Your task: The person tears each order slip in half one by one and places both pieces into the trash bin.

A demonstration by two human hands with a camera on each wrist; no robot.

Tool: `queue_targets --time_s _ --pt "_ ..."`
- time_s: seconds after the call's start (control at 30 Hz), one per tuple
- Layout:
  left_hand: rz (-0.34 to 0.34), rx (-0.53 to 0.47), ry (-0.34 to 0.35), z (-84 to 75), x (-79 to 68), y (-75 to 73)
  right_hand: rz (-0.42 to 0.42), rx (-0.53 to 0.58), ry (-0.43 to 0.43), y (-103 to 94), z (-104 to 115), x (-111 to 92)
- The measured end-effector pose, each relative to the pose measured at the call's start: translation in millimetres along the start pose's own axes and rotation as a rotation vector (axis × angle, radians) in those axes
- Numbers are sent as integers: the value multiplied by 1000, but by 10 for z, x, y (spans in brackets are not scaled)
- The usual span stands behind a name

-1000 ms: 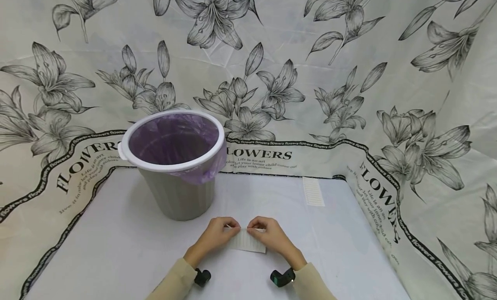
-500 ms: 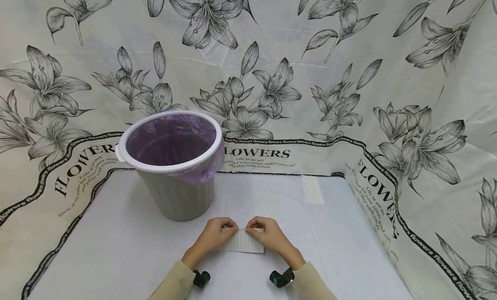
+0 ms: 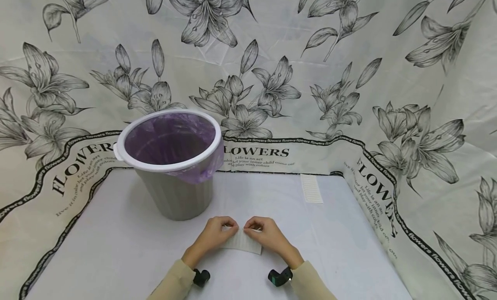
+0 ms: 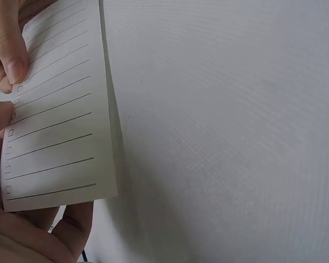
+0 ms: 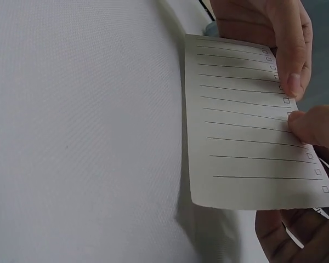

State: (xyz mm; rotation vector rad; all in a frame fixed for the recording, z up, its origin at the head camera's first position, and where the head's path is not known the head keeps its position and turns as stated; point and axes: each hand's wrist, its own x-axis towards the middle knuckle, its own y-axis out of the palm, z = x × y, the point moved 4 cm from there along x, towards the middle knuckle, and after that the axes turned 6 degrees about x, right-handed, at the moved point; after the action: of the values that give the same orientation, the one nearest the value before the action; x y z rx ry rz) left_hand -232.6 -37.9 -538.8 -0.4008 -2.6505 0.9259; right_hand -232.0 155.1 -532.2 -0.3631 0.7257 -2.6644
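Both hands hold one lined checklist sheet (image 3: 242, 244) low in the middle of the head view. My left hand (image 3: 217, 232) pinches its far long edge between thumb and fingers. Close beside it, my right hand (image 3: 267, 233) pinches the same edge, leaving a small gap between the two thumbs. The left wrist view shows the paper (image 4: 57, 126) with ruled lines and a column of small checkboxes along the gripped edge. Seen from the right wrist, the sheet (image 5: 238, 126) bends slightly, and its free edge casts a shadow on the white cloth. Fingers behind the paper are partly hidden.
A grey bin (image 3: 178, 194) with a white rim and purple liner stands behind and left of the hands. Another pale lined sheet (image 3: 312, 188) lies at the back right of the white table (image 3: 330, 252). A flower-printed curtain (image 3: 272, 97) encloses the table.
The right hand has drawn slightly closer to the left hand. The sheet's near right corner has shifted a little left, and the paper now tilts more. Both hands keep their pinch.
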Motion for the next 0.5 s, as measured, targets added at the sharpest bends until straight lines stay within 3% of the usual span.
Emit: queue_targets --time_s 0.5 --pt "36 -19 -6 28 39 12 24 18 -21 36 39 19"
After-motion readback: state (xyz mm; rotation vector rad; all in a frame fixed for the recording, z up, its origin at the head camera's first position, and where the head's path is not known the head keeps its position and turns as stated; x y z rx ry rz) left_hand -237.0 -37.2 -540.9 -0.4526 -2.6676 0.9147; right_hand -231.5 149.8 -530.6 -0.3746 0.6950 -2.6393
